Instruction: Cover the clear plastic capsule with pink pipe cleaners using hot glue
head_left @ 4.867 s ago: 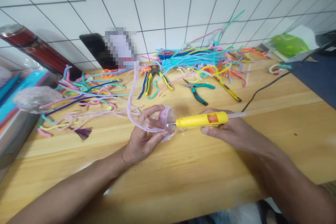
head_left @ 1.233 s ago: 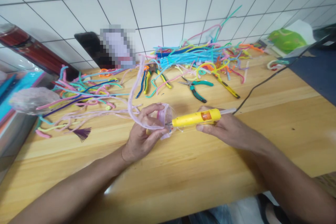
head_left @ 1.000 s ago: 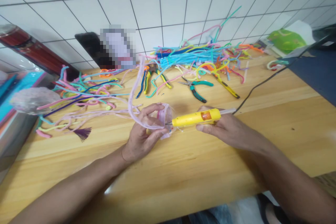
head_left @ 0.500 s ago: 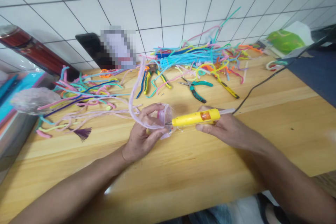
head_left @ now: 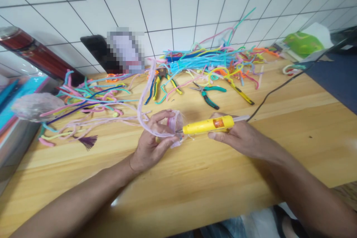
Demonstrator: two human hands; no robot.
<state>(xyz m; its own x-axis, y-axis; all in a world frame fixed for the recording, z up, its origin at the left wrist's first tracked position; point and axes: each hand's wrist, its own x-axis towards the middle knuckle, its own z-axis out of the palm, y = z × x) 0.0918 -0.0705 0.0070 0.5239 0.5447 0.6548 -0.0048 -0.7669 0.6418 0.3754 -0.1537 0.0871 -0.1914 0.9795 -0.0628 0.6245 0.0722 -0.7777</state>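
My left hand [head_left: 152, 139] is closed around a small clear plastic piece with pale purple wrapping [head_left: 175, 122], perhaps a cup; the fingers cover much of it. From it a lilac pipe cleaner [head_left: 142, 108] curves up and to the left. In my right hand [head_left: 240, 134] is a yellow hot glue gun [head_left: 208, 124], its handle hidden by the fingers. Its nozzle points left and meets the wrapped piece near the pipe cleaner's end. A pale glue stick [head_left: 241, 118] sticks out of the gun's back. Thin glue strands hang under the nozzle.
Behind my hands lie green-handled pliers [head_left: 210, 95], yellow-and-green pliers [head_left: 157, 87] and a yellow utility knife [head_left: 242, 93]. Pipe cleaners [head_left: 200, 63] heap along the tiled wall, more at left. A black cord [head_left: 279, 85] crosses the right side. A red flask [head_left: 36, 54] stands back left.
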